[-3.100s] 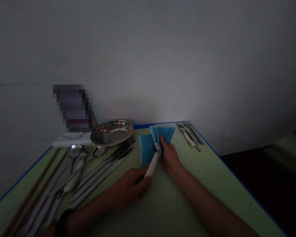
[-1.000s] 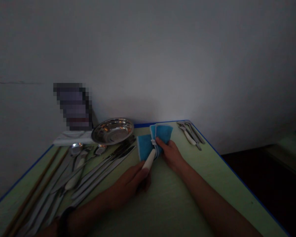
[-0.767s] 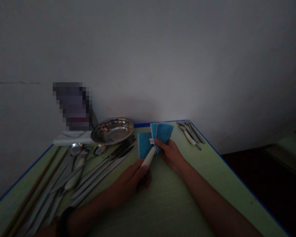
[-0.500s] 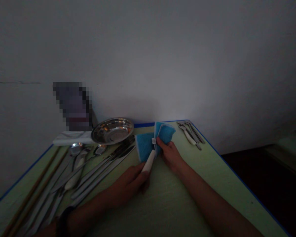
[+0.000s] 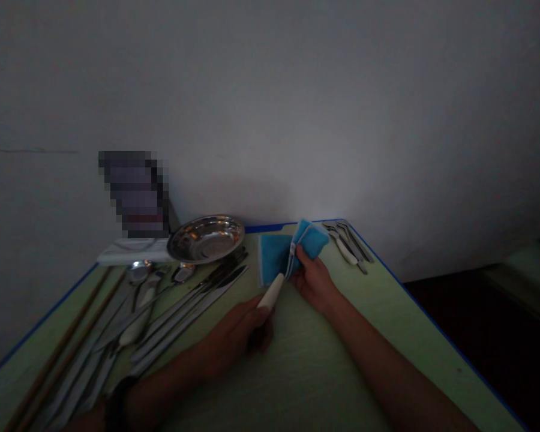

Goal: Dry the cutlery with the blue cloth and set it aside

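Observation:
My left hand (image 5: 245, 333) is closed around the white handle of a piece of cutlery (image 5: 272, 292), tilted up and away to the right. Its far end goes into the fold of a blue cloth (image 5: 275, 252), so I cannot tell whether it is a fork, spoon or knife. The cloth has pale edging and a small white tag. My right hand (image 5: 314, 277) pinches the cloth's folded right part, thumb on top, around the hidden end. One flap of the cloth hangs open to the left of the fold.
Several knives (image 5: 198, 306), spoons (image 5: 140, 271) and wooden chopsticks (image 5: 67, 342) lie on the left of the green table (image 5: 333, 372). A steel bowl (image 5: 207, 240) stands at the back beside a blurred upright object (image 5: 137, 195). More cutlery (image 5: 348, 243) lies at the back right, before the wall.
My right hand and the cloth have shifted slightly right, and the cloth's folded part has turned to the right. The left hand still grips the white handle, almost in the same spot.

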The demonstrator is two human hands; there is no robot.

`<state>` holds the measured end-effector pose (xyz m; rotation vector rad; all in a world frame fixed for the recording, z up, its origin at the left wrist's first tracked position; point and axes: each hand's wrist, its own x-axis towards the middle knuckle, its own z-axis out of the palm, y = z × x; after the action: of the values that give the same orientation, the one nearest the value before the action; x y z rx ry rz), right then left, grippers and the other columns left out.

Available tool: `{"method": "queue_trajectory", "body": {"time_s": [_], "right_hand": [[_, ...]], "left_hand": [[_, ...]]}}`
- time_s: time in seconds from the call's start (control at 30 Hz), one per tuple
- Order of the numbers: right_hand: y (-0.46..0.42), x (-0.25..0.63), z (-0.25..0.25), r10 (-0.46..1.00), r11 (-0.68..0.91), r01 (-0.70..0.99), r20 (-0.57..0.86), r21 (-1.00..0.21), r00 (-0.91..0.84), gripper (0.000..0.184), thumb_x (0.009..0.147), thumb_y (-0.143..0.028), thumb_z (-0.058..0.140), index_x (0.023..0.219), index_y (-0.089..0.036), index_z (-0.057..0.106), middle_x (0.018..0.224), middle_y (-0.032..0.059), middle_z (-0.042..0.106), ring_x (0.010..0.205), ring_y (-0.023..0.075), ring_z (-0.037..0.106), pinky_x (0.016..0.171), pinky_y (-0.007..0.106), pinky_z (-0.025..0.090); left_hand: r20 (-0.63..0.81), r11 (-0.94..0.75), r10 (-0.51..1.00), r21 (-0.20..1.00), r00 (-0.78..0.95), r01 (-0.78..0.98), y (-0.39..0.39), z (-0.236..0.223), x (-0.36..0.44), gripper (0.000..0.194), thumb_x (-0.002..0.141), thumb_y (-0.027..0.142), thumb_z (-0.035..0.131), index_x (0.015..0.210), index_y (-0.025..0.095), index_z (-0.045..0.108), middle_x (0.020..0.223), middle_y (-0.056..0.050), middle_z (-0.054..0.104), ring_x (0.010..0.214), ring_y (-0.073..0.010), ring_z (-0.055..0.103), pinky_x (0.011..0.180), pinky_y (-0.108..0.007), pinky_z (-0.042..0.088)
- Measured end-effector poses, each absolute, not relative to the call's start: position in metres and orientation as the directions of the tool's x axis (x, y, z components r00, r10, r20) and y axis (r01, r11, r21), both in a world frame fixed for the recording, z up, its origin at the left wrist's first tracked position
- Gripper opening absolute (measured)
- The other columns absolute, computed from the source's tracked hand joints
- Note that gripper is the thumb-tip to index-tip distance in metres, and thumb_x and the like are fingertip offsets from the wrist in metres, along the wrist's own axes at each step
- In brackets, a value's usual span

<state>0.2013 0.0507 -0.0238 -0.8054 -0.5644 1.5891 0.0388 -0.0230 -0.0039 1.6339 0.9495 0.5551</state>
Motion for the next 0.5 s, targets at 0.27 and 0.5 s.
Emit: {"method": "queue_trajectory", "body": {"time_s": [0.27, 0.5], "right_hand": [[0.049, 0.199, -0.032, 0.987, -0.158, -0.537, -0.126, -0.828, -0.096, 0.027, 0.058, -0.026, 0.076, 0.081, -0.016, 0.066, 0.076, 0.0005, 0.07, 0.067, 0.0138, 0.062, 0.065, 0.027, 0.05], [0.05, 0.196, -0.034, 0.98, -0.16, -0.585, -0.197, -0.795, -0.001, 0.021, 0.064, -0.035, 0.071, 0.07, -0.018, 0.06, 0.06, -0.0045, 0.065, 0.053, 0.0105, 0.056, 0.055, 0.023, 0.047]], "left_hand": [[-0.123, -0.071, 0.841, 0.94, 0.527, 0.333, -0.025, -0.003, 0.041, 0.041, 0.093, 0.042, 0.027, 0.069, 0.018, 0.05, 0.059, 0.004, 0.05, 0.053, -0.0109, 0.045, 0.055, -0.022, 0.037], [-0.133, -0.053, 0.857, 0.939, 0.498, 0.341, -0.025, -0.003, 0.042, 0.037, 0.09, 0.043, 0.034, 0.068, 0.018, 0.05, 0.057, 0.004, 0.05, 0.051, -0.0111, 0.045, 0.052, -0.023, 0.036]]}}
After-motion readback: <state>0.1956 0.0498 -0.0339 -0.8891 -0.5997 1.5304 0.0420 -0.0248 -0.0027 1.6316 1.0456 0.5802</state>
